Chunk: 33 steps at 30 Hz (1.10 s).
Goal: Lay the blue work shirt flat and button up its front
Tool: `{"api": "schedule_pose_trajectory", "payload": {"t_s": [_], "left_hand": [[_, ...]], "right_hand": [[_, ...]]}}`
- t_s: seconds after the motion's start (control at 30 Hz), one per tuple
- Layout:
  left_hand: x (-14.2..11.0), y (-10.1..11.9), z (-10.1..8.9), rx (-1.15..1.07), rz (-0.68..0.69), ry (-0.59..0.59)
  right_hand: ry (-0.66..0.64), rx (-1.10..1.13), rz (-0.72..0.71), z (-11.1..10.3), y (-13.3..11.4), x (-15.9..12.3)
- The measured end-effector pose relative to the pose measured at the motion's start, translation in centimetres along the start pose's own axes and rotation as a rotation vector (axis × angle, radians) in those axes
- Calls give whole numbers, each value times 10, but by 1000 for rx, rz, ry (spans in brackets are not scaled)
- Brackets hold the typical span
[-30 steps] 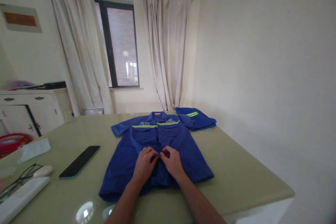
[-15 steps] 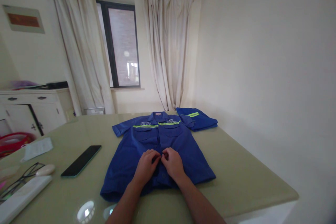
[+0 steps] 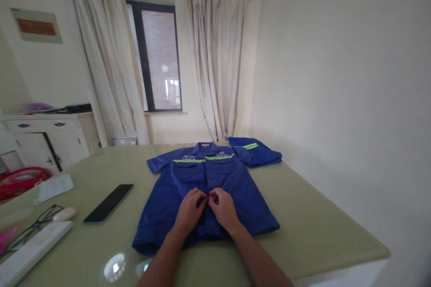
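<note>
A blue short-sleeved work shirt [image 3: 229, 184] with yellow-green stripes across the chest lies spread face up, its collar pointing away from me. My left hand [image 3: 191, 206] is closed in a pinch on the edge of the front opening, low on the shirt. Directly beside it, my right hand [image 3: 222, 206] pinches the other front edge. The fingertips of both hands nearly meet at the button placket. Whether a button sits between them is hidden by the fingers. Below the hands, a button shows near the hem.
Behind the shirt's right sleeve is a folded blue garment [image 3: 259, 154]. To the left lie a phone [image 3: 109, 204], a white face mask [image 3: 55, 187], eyeglasses [image 3: 37, 224], a computer mouse [image 3: 64, 214] and a long white object [image 3: 35, 251]. A wall borders the table [image 3: 303, 233] on the right.
The view has shifted slightly, so everything appears a little further right. Both hands stay pinched at the same spot on the placket, with only small finger movement.
</note>
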<state>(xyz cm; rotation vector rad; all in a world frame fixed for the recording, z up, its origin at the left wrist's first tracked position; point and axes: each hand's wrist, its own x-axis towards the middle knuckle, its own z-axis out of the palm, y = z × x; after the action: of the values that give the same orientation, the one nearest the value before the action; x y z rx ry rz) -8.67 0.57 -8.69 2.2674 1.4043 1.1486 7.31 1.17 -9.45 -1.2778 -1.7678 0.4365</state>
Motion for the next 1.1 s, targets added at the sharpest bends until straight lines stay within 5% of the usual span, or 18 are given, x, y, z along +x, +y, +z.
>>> {"api": "schedule_pose_trajectory", "payload": {"t_s": [0.5,0.77,1.1], "left_hand": [[-1,1,1,42,-12,31],[-3,-1,2,122,19,8],[-2,-2,3,99,26,1]], "right_hand": [[-38,100,56,-2,2,3],[6,167,-72,-2,4,3],[42,61,18,-1,1,1]]}}
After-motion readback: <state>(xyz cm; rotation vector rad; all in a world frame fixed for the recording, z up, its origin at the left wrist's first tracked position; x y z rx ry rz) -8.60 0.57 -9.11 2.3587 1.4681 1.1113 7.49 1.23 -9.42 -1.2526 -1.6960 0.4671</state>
